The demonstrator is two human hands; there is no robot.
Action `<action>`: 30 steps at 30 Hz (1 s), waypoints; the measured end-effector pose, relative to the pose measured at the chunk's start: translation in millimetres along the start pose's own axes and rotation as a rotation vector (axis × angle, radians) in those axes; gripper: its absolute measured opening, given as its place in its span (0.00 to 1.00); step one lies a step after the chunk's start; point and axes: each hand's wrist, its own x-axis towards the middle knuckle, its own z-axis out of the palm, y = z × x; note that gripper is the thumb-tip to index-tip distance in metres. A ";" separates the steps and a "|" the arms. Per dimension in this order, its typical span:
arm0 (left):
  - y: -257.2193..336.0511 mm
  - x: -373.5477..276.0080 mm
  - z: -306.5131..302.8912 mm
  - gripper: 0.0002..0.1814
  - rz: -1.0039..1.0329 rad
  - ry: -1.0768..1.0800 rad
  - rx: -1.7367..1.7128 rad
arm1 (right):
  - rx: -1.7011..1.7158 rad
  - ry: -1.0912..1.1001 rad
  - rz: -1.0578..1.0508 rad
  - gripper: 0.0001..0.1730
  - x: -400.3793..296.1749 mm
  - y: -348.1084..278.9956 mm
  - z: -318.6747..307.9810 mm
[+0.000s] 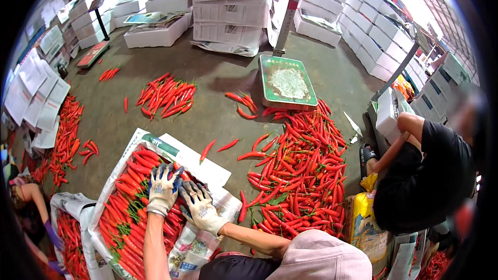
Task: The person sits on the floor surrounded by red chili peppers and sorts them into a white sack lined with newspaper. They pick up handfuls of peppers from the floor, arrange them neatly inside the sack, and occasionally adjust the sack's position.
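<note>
My left hand (161, 189), in a white work glove with dark blue fingertips, lies palm down on red chili peppers (128, 217) packed in a box lined with newspaper (102, 206). Close beside it, my right hand (201, 209), gloved alike, rests over the box's right side, by a newspaper flap (198, 251). Both hands have their fingers apart; their palms and what lies under them are hidden. The packed peppers lie in rows, with green stems along the middle. A large heap of loose red chili peppers (299, 175) spreads on the floor to the right.
A platform scale (288, 81) stands behind the heap. Smaller pepper piles (167, 95) lie on the floor ahead. White foam boxes (155, 33) are stacked at the back. A person in black (420, 179) crouches at right; another person's purple-gloved hand (53, 235) shows at left.
</note>
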 end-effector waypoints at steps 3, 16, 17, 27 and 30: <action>3.2 -1.4 1.0 0.25 -0.004 -0.001 0.001 | 0.040 -0.068 0.026 0.37 -9.8 3.9 2.5; -4.5 -7.2 -49.6 0.23 -0.001 0.140 -0.083 | 0.442 0.238 0.033 0.31 -13.2 4.8 -32.5; -10.5 -14.8 -72.9 0.22 -0.034 0.195 -0.140 | 0.441 0.268 0.003 0.31 -10.2 -4.2 -35.2; -53.0 -299.3 -173.8 0.17 -0.547 0.635 -0.540 | 0.922 -0.519 -0.275 0.17 -29.9 -105.3 -18.4; -42.0 -418.0 -152.7 0.15 -0.916 0.686 -0.498 | 0.780 -0.942 -0.520 0.20 -34.9 -156.3 -20.7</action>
